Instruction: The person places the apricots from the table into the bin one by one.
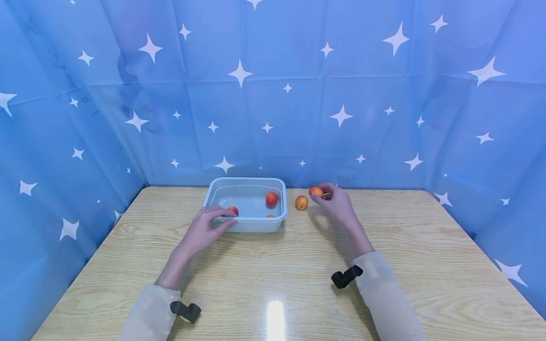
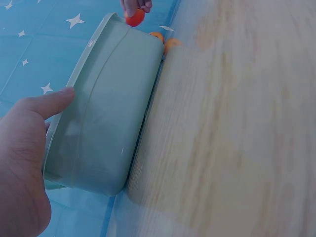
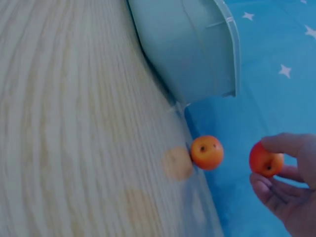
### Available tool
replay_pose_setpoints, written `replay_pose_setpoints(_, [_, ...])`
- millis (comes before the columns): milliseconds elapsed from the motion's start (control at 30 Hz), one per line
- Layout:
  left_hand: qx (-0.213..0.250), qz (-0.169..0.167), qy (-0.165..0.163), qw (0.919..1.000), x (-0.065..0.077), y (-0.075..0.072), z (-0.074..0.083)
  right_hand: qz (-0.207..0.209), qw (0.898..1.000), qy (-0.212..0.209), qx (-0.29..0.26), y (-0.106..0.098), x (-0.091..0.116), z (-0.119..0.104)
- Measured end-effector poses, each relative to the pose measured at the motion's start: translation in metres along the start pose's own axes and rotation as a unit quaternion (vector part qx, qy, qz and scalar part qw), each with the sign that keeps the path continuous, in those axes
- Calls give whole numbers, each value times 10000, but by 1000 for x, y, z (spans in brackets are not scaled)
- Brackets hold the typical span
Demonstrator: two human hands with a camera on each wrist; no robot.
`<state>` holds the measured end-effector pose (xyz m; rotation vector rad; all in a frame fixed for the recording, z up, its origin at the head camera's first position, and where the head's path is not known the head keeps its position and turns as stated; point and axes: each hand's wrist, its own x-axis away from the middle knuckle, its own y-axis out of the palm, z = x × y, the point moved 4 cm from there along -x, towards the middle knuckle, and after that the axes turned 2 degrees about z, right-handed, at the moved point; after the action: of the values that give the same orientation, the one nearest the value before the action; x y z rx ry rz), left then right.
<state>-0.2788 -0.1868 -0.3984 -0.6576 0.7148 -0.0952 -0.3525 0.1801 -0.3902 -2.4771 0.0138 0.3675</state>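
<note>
A pale blue-green plastic box (image 1: 260, 226) stands toward the table's far edge. My left hand (image 1: 209, 228) grips its front left rim, with the thumb (image 2: 59, 101) on the outer wall and the fingers reaching over the edge. Inside lie a red apricot (image 1: 271, 199), another (image 1: 232, 210) beside my left fingertips, and a third (image 1: 270, 216) mostly hidden by the front wall. To the right of the box, my right hand (image 1: 336, 202) pinches a red-orange apricot (image 3: 266, 160) between thumb and fingers, raised above the table. One more apricot (image 3: 207, 152) sits on the wood between box and hand.
The light wooden table (image 1: 256, 279) reaches back to a blue curtain (image 1: 294, 104) with white stars, which also hangs along both sides. Black wrist cameras (image 1: 185, 312) are strapped over both pale sleeves (image 1: 390, 293). A bright reflection shows near the table's front.
</note>
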Motion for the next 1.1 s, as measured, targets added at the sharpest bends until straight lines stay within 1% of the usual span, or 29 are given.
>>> replay_pose_setpoints(233, [-126, -17, 10, 9999, 0, 0, -1, 59, 9995, -234, -187, 3, -1, -10])
replay_pose_setpoints(433, [-122, -14, 34, 9999, 0, 0, -1, 28, 9989, -293, -376, 6, 0, -21])
replay_pose_setpoints(667, [-145, 12, 44, 9999, 0, 0, -1, 32, 9976, -497, -475, 11, 2, -35])
replay_pose_setpoints(933, [-123, -3, -17, 9999, 0, 0, -3, -98, 9961, -646, -601, 19, 6, -51])
replay_pose_setpoints(1100, [-95, -60, -150, 9998, 0, 0, -2, -162, 9950, -758, -629, 24, 8, -57])
